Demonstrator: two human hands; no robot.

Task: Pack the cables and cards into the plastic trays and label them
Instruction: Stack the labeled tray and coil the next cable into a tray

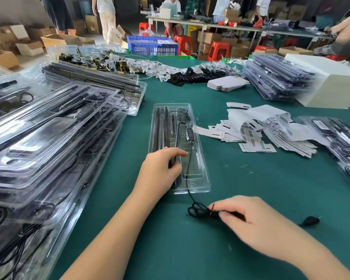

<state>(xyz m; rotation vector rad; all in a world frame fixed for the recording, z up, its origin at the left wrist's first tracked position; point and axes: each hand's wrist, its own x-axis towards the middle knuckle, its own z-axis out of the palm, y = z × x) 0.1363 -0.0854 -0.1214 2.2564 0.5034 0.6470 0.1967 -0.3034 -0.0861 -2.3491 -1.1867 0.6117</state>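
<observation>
A clear plastic tray (202, 174) lies lengthwise on the green table in front of me, holding dark strips and a small black controller (189, 134). A black cable (187, 178) runs from the controller over the tray's near edge to a coiled bundle (198, 210) on the table. My left hand (160, 168) rests on the tray's near left part, fingers curled over the dark strips. My right hand (249, 221) pinches the coiled cable bundle between thumb and fingers. A black plug (309, 220) lies to the right of that hand.
Piles of clear trays with strips (49, 142) fill the left side. Loose labels and cards (257, 130) lie at centre right, a stack of white cards (226, 82) further back. Packed trays (277, 77), (341, 142) and a white box (331, 81) stand on the right.
</observation>
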